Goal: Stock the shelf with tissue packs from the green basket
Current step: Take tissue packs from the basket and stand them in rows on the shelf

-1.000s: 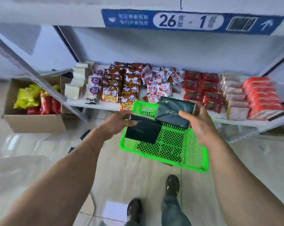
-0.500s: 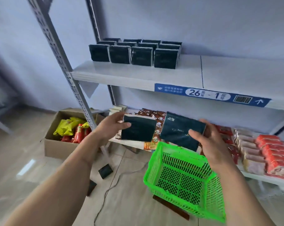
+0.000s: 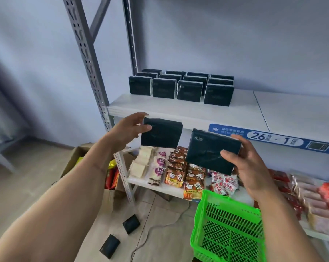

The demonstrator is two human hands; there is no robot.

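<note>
Two dark tissue packs are in transit, held in the air below the front edge of the upper shelf (image 3: pixel 188 110). The left hand (image 3: pixel 125 129) grips the left pack (image 3: pixel 161 133) by its left end, thumb on the face and fingers behind. The right hand (image 3: pixel 251 159) clasps the right pack (image 3: pixel 211 150) by its right end, thumb across the front. The step in hand appears to be the lift toward the shelf. The next move calls for raising both packs over the edge and standing them upright in front of or beside the existing rows. Stocked packs (image 3: pixel 180 86): twelve visible, four columns of three. The green basket (image 3: pixel 228 229) below shows no packs in its visible part. Two dark packs lie on the floor (image 3: pixel 120 235).
</note>
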